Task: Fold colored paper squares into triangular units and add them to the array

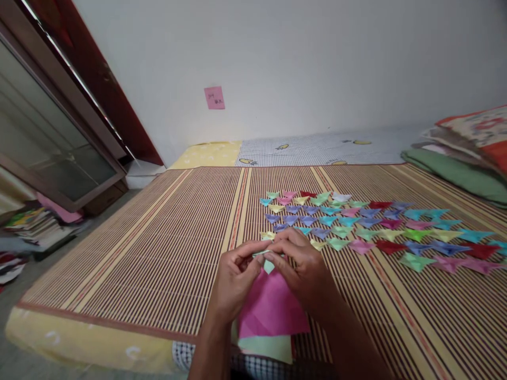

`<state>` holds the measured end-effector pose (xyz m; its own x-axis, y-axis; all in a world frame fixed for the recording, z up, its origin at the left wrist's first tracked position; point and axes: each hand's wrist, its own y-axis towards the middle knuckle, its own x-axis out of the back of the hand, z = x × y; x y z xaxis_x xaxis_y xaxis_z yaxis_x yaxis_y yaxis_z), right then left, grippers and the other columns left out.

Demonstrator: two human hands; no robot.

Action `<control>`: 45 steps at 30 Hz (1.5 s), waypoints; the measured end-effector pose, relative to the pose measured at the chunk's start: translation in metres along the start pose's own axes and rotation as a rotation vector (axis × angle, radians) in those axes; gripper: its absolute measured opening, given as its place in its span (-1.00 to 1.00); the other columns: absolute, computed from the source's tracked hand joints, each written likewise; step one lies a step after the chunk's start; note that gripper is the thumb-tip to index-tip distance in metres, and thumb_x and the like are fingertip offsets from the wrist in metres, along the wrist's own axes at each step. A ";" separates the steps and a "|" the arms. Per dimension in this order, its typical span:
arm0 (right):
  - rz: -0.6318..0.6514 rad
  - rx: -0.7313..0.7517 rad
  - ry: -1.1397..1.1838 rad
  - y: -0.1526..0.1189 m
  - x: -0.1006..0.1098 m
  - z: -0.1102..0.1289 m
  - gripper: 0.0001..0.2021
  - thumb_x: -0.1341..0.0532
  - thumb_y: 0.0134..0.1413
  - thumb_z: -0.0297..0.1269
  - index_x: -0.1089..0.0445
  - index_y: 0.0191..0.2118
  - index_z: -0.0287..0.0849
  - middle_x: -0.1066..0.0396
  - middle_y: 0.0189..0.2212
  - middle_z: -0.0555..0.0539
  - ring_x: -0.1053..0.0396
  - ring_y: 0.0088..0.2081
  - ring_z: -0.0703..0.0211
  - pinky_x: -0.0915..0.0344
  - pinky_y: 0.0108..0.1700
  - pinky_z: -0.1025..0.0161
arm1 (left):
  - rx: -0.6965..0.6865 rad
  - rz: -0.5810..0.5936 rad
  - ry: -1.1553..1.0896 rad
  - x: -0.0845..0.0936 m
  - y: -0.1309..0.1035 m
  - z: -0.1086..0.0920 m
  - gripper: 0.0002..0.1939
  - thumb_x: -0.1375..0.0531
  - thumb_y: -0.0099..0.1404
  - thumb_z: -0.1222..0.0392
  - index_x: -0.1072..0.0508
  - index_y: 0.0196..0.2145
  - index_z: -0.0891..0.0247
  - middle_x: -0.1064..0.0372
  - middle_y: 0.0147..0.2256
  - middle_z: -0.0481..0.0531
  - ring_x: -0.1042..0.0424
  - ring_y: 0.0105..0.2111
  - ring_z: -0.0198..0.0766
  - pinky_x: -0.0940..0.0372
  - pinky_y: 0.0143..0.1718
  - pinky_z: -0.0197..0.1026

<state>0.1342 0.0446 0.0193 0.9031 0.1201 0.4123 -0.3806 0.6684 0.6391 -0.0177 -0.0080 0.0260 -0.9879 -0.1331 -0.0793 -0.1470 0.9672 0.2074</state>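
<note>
Between my two hands is a small folded piece of pale green paper, its pointed lower end showing below my fingertips. My left hand pinches it from the left with thumb and fingers. From the right, my right hand pinches the same paper, its fingers curled over the top. Part of the folds is hidden behind my fingers. Under my hands lies a square sheet of pink paper, with a pale green sheet beneath it at the mat's front edge.
Rows of small folded paper shapes in many colours spread over the striped mat to the right. Pillows and a folded green cloth lie at the far right. A pink note is on the wall. Books are stacked at the left.
</note>
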 end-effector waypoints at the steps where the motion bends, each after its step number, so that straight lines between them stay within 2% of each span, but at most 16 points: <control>1: -0.010 -0.003 -0.002 0.000 -0.001 0.000 -0.85 -0.24 0.29 -0.45 -0.48 -0.34 -0.18 -0.36 -0.32 -0.06 -0.35 -0.20 0.06 -0.31 -0.15 0.11 | -0.023 -0.006 0.013 -0.001 0.000 0.000 -0.76 -0.34 0.31 0.19 -0.69 -0.08 0.23 -0.63 -0.11 0.17 -0.57 -0.09 -0.12 -0.41 -0.06 -0.20; 4: -0.033 -0.021 0.035 0.001 0.001 -0.001 -0.94 -0.30 0.22 -0.44 -0.46 -0.28 -0.17 -0.40 -0.29 -0.06 -0.38 -0.19 0.07 -0.32 -0.15 0.12 | -0.033 -0.036 0.005 -0.003 0.001 0.002 -0.78 -0.32 0.32 0.19 -0.70 -0.10 0.21 -0.64 -0.12 0.17 -0.58 -0.09 -0.10 -0.42 -0.05 -0.18; 6: -0.032 -0.044 0.082 0.003 0.006 -0.003 -0.92 -0.33 0.17 -0.45 -0.46 -0.24 -0.15 -0.42 -0.24 -0.06 -0.40 -0.17 0.08 -0.33 -0.14 0.14 | 0.010 -0.067 -0.030 -0.001 0.001 0.005 -0.79 -0.32 0.32 0.18 -0.70 -0.11 0.19 -0.66 -0.14 0.15 -0.60 -0.12 -0.11 -0.43 -0.09 -0.20; 10: -0.013 -0.085 0.153 0.004 0.014 -0.008 -0.93 -0.28 0.23 -0.41 -0.49 -0.29 -0.12 -0.44 -0.25 -0.05 -0.43 -0.15 0.09 -0.33 -0.10 0.13 | 0.067 -0.111 -0.072 0.002 0.002 0.009 -0.80 -0.32 0.33 0.17 -0.71 -0.12 0.19 -0.67 -0.19 0.12 -0.61 -0.16 -0.15 -0.44 -0.11 -0.24; 15: -0.033 -0.242 0.237 0.001 0.008 -0.006 -0.85 -0.26 0.26 -0.32 -0.45 -0.38 -0.13 -0.41 -0.37 0.00 -0.38 -0.33 0.17 -0.27 -0.29 0.21 | 0.050 -0.089 -0.055 0.002 0.002 0.009 -0.80 -0.33 0.33 0.14 -0.71 -0.13 0.19 -0.67 -0.17 0.11 -0.60 -0.14 -0.15 -0.43 -0.10 -0.24; 21: -0.038 -0.392 0.232 0.001 0.000 0.004 -0.81 -0.26 0.21 -0.27 -0.39 -0.43 -0.15 -0.31 -0.51 0.06 -0.22 -0.49 0.24 -0.16 -0.44 0.26 | 0.038 -0.158 -0.053 -0.003 0.002 0.012 -0.81 -0.33 0.33 0.11 -0.71 -0.22 0.25 -0.62 -0.34 0.06 -0.53 -0.35 -0.25 -0.42 -0.25 -0.27; 26: -0.094 -0.357 0.124 0.001 -0.003 0.008 -0.80 -0.24 0.20 -0.31 -0.35 -0.46 -0.15 -0.27 -0.54 0.07 -0.19 -0.51 0.26 -0.16 -0.43 0.26 | 0.080 -0.251 -0.063 -0.010 0.002 0.011 -0.81 -0.39 0.24 0.09 -0.62 -0.32 0.29 -0.46 -0.50 -0.05 -0.36 -0.52 -0.38 -0.28 -0.48 -0.38; 32: -0.112 -0.306 0.065 0.001 -0.007 0.010 -0.80 -0.22 0.18 -0.35 -0.32 -0.48 -0.14 -0.24 -0.55 0.08 -0.17 -0.52 0.27 -0.14 -0.45 0.27 | 0.040 -0.261 -0.054 -0.014 -0.001 0.007 -0.75 -0.34 0.29 0.06 -0.44 -0.41 0.27 -0.33 -0.55 -0.12 -0.25 -0.57 -0.41 -0.18 -0.54 -0.39; 38: -0.109 -0.303 0.079 0.001 -0.008 0.012 -0.79 -0.23 0.19 -0.36 -0.31 -0.48 -0.12 -0.24 -0.56 0.08 -0.18 -0.53 0.26 -0.16 -0.45 0.27 | 0.028 -0.272 -0.032 -0.015 -0.002 0.005 -0.77 -0.31 0.33 0.09 -0.40 -0.39 0.24 -0.32 -0.53 -0.14 -0.23 -0.60 -0.43 -0.16 -0.58 -0.40; 45: -0.133 -0.294 0.053 0.000 -0.008 0.011 -0.79 -0.23 0.17 -0.36 -0.28 -0.49 -0.11 -0.21 -0.57 0.10 -0.16 -0.54 0.27 -0.14 -0.47 0.28 | 0.043 -0.267 -0.127 -0.016 -0.002 0.006 -0.77 -0.35 0.29 0.11 -0.36 -0.32 0.23 -0.36 -0.54 -0.15 -0.29 -0.58 -0.42 -0.19 -0.55 -0.40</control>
<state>0.1245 0.0358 0.0229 0.9531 0.0505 0.2983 -0.1920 0.8630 0.4674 -0.0012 -0.0067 0.0212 -0.9003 -0.3582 -0.2474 -0.3957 0.9103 0.1218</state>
